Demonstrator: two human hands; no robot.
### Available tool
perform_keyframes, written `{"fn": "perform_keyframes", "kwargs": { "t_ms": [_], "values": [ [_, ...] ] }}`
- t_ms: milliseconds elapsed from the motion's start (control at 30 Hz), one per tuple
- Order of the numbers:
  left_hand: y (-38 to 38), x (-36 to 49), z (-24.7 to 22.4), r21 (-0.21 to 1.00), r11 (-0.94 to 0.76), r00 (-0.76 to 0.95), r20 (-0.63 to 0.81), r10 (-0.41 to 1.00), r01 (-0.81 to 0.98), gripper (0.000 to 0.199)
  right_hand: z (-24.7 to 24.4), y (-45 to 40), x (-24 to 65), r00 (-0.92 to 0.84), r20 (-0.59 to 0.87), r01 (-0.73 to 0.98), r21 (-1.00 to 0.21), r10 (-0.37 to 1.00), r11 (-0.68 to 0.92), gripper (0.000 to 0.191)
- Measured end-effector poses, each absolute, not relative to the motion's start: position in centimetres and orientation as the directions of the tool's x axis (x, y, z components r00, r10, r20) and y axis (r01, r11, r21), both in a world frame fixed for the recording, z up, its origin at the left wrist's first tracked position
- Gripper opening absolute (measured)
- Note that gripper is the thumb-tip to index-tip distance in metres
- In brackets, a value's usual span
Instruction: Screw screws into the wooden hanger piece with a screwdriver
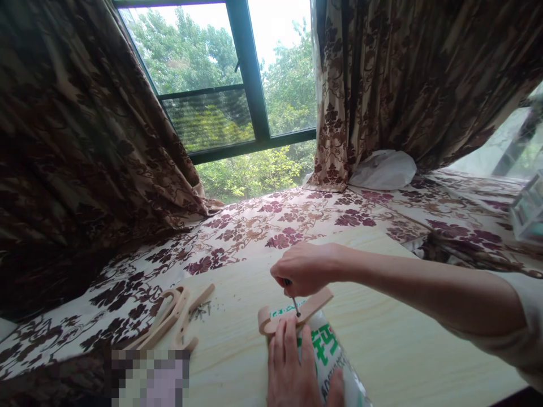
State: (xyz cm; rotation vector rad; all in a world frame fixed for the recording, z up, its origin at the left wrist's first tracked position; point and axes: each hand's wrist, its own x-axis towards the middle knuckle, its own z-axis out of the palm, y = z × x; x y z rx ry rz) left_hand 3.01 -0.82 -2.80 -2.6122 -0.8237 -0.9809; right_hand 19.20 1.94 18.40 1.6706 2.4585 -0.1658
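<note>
My right hand (303, 268) is closed round the dark handle of a screwdriver (296, 306). Its thin metal shaft points down, and the tip meets a dark screw or hole in a curved light-wood piece (314, 305). That piece has a hooked left end and lies across a white plastic package (335, 362) with green and black lettering. My left hand (292, 364) lies flat over the package, fingers stretched out, fingertips touching the near edge of the wood. More curved wooden pieces (180, 322) lie to the left, with several small dark screws (201, 310) beside them.
All this rests on a pale wood-grain board (237, 350). Behind it spreads a floral cloth (254, 220) below a window (258, 113) and patterned curtains (335, 113). A white plastic bag (384, 169) sits by the right curtain. A clear box-like object (528, 209) stands at the far right.
</note>
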Motion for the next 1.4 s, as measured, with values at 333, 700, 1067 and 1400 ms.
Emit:
{"fn": "perform_keyframes", "kwargs": {
  "t_ms": [333,700,1067,1400],
  "values": [
    [-0.8,2.7,-2.5,-0.055,-0.813,0.648,0.637,0.419,0.580,0.058,18.7,2.2,19.3,-0.398,-0.209,0.912,0.014,0.893,0.410,0.023],
    [-0.7,2.8,-2.7,-0.065,-0.815,0.643,0.652,0.402,0.575,0.057,19.2,2.5,18.8,-0.366,-0.298,0.919,0.031,0.882,0.392,0.024],
    [-0.9,2.9,-2.7,-0.029,-0.820,0.633,0.652,0.418,0.572,0.057,19.3,2.6,18.9,-0.338,-0.320,0.928,0.044,0.885,0.370,0.026],
    [-1.1,2.8,-2.4,-0.042,-0.807,0.646,0.625,0.439,0.589,0.059,19.0,2.3,19.0,-0.350,-0.303,0.930,0.005,0.887,0.369,0.025]
  ]
}}
